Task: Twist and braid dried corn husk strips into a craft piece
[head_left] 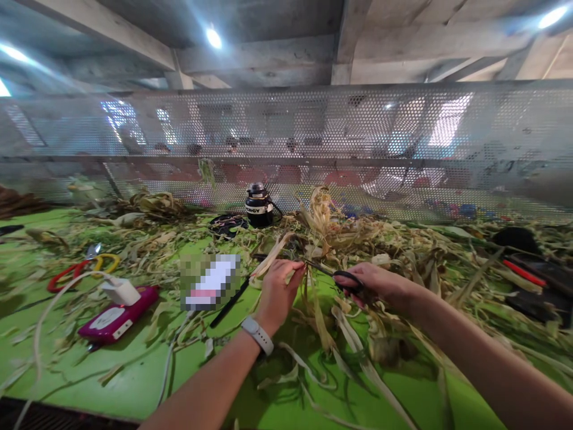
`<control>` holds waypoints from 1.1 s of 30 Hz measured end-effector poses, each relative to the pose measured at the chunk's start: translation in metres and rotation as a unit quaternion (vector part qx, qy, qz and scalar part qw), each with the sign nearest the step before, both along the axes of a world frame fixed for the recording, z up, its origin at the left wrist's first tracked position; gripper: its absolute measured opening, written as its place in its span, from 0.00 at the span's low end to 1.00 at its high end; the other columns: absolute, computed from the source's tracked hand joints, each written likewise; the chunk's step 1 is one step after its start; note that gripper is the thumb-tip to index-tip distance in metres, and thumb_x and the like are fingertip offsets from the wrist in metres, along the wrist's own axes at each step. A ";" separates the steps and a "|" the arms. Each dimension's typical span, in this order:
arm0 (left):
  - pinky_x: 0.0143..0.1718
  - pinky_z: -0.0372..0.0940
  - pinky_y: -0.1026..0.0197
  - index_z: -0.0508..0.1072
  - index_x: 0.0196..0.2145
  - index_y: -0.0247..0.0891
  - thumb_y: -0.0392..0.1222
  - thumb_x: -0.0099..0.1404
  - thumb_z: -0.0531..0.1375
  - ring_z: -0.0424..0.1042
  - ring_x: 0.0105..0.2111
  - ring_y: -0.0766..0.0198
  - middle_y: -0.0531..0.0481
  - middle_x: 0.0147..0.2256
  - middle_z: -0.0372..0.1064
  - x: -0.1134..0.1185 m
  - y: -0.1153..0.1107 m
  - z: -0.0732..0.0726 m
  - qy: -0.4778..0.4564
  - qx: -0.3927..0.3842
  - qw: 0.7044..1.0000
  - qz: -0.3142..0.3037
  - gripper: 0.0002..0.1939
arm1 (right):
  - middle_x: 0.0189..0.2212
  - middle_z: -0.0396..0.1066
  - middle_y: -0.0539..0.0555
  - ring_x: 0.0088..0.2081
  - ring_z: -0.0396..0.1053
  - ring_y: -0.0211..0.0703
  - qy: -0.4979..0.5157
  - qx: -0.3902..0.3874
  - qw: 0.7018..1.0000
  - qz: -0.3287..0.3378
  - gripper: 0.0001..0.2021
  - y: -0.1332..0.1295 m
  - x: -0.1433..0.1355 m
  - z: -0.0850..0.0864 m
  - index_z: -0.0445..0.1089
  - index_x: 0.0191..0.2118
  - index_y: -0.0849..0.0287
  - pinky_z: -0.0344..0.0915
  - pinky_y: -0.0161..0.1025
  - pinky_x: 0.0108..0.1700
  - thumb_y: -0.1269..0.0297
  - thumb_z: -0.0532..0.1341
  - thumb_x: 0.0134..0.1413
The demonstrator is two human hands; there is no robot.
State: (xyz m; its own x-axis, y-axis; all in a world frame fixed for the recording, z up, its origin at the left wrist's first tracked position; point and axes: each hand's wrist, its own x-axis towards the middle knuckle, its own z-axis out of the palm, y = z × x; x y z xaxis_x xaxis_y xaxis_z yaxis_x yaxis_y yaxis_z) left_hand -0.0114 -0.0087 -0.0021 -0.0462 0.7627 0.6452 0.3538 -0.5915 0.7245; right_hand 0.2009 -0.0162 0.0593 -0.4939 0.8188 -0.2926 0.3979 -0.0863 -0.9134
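Observation:
My left hand [277, 292], with a pale band on its wrist, is in the middle of the head view. Its fingers are pinched around a dry, straw-coloured leafy stalk [271, 257] that looks like husk. To its right, my right hand [382, 285] grips a pair of scissors [350, 280] by the black handles. The blades point left, toward the left fingertips, at the held stalk. Whether the blades are apart or together I cannot make out. Long dry strips [320, 322] hang and lie below the hands.
Dried leaves cover much of the green table [134, 379]. At left are scissors with red and yellow handles [67, 278], a magenta power strip [119, 316] with a white charger and cable, and a blurred phone [210, 283]. A black flask [258, 206] stands before a perforated metal screen [286, 125].

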 end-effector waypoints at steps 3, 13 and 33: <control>0.39 0.62 0.59 0.77 0.31 0.39 0.43 0.59 0.59 0.68 0.34 0.59 0.45 0.31 0.72 0.000 0.001 -0.001 0.003 0.000 1.000 0.006 0.08 | 0.12 0.62 0.46 0.14 0.49 0.28 0.000 0.008 1.000 -0.002 0.24 0.000 -0.001 -0.003 0.63 0.22 0.62 0.39 0.33 0.19 0.42 0.60 0.44; 0.40 0.62 0.58 0.77 0.29 0.39 0.44 0.56 0.62 0.69 0.34 0.59 0.45 0.30 0.72 0.001 -0.001 0.000 -0.050 -0.027 0.998 -0.008 0.07 | 0.13 0.60 0.44 0.16 0.52 0.28 0.006 0.032 0.999 -0.029 0.23 -0.001 -0.006 -0.005 0.60 0.20 0.61 0.42 0.31 0.19 0.44 0.64 0.40; 0.30 0.64 0.66 0.77 0.29 0.36 0.42 0.44 0.68 0.67 0.25 0.70 0.52 0.26 0.72 0.007 -0.002 0.011 -0.292 -0.304 0.901 -0.105 0.12 | 0.43 0.71 0.59 0.43 0.68 0.53 -0.465 0.363 0.804 -0.069 0.19 0.016 0.024 -0.010 0.68 0.43 0.58 0.56 0.37 0.36 0.54 0.60 0.45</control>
